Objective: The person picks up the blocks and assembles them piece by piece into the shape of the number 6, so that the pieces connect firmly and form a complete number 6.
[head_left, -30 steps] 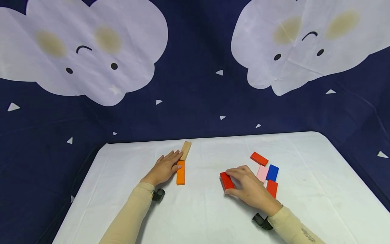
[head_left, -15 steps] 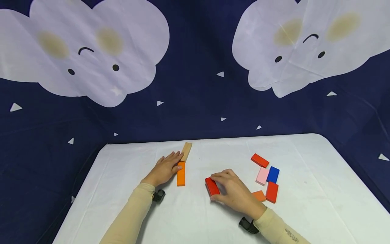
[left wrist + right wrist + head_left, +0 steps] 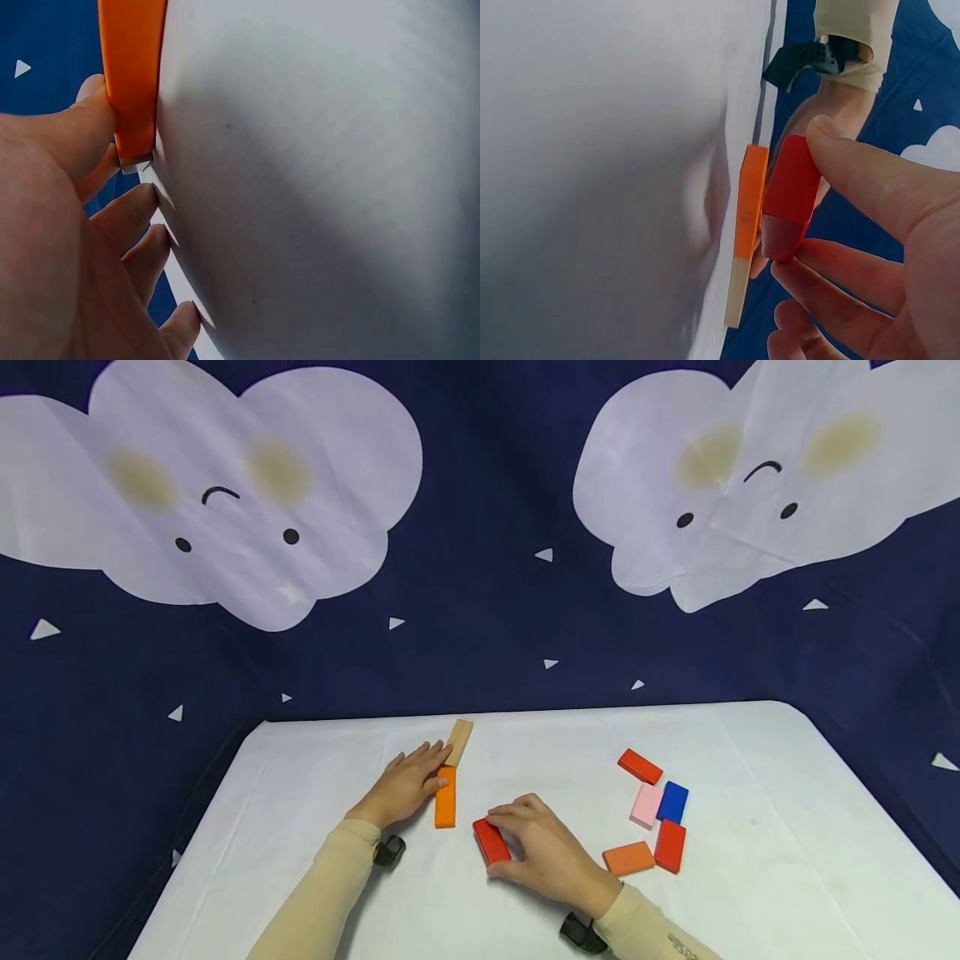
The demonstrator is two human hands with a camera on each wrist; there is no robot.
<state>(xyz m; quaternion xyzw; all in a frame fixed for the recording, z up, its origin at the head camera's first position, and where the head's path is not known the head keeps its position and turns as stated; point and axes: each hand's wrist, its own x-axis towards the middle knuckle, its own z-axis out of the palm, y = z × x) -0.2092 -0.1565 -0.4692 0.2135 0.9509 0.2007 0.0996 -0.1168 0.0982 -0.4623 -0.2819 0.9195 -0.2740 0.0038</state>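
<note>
In the head view, my right hand (image 3: 551, 853) pinches a red block (image 3: 491, 842) between thumb and fingertips, close above or on the table; which of the two I cannot tell. My left hand (image 3: 396, 791) lies at the left with fingers stretched out. Its thumb touches an orange block (image 3: 446, 808), and its fingertips reach a plain wooden block (image 3: 459, 743) set end to end behind the orange one. The left wrist view shows the thumb against the side of the orange block (image 3: 133, 75). From the right wrist, the red block (image 3: 791, 184) appears held at its two ends.
Right of my right hand lie a red-orange block (image 3: 640, 766), a pink block (image 3: 646, 806), a blue block (image 3: 672, 802), another red block (image 3: 670, 846) and a dark orange block (image 3: 628, 858). A white cloth covers the table (image 3: 315, 752); a navy curtain (image 3: 480, 635) hangs behind it.
My right hand has carried the red block leftward and nearer to me, towards the orange block. The dark orange block has come into sight. My left hand has stayed in place.
</note>
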